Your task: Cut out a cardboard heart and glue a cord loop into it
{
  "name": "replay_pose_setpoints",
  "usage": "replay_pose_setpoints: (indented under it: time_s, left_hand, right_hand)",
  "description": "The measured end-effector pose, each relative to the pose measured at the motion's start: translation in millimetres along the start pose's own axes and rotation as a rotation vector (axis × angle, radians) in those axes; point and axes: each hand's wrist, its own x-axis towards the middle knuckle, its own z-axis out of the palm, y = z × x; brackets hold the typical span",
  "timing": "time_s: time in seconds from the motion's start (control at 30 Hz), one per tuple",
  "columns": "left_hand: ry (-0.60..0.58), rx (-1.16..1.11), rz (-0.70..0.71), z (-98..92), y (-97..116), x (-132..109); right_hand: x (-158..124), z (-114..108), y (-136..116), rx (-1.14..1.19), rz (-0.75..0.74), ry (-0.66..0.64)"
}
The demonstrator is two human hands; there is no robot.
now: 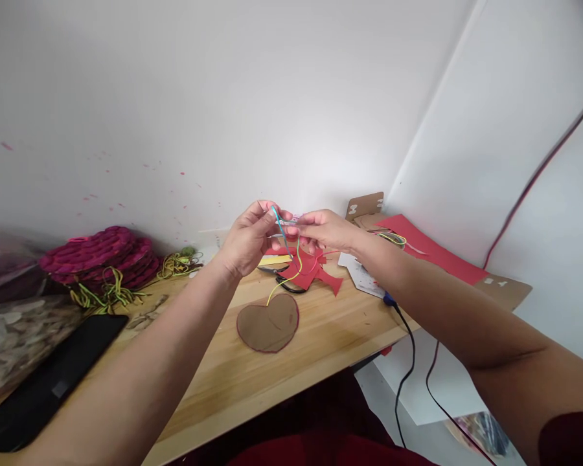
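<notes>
Pinching thin, glossy blue-yellow cord [298, 254]

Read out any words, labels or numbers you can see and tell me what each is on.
None can be read.
White sheet on the table: faint marks, too small and blurred to read.
Cardboard heart, red paper, black tablet: no writing.
Cords pinched by the left hand and right hand: none.

Bright, even, diffuse light fills the frame; the white wall [272, 97] reads pale; faint soft shadows lie on the table [320, 336]; wide-angle distortion stretches the lower corners; the left edge blurs.
</notes>
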Motion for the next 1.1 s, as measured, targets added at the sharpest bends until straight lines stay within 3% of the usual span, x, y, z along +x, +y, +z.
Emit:
replay_pose_setpoints:
  time_s: [0.17,0.3,0.4,0.5,0.6,0.83,1.1]
  left_hand:
    - [0.079,0.080,0.017,-1.3,-9,-4]
    - [0.103,0.078,-0.045,0.5,-20,-3]
    - [0.013,0.126,-0.140,4.1,-29,0]
    - [-0.055,0.247,-0.225,2.8,-36,1]
    - [0.002,0.426,-0.197,-9.8,-38,0]
    - [0.183,0.863,-0.215,-61.8,-22,-21]
    - [0.180,0.323,-0.322,-87.8,-29,-49]
  right_hand:
    - [5,-8,0,0.110,0.047,0.200]
    - [5,-10,-2,0.185,-0.046,0.117]
    - [4,-5,-5,0.209,-0.133,0.034]
    - [6,-2,-6,0.195,-0.182,0.036]
    - [10,-10,-3,0.198,-0.207,0.125]
    - [26,-51,4,0.170,-0.121,0.286]
    - [44,-64,-19,0.112,0.071,0.440]
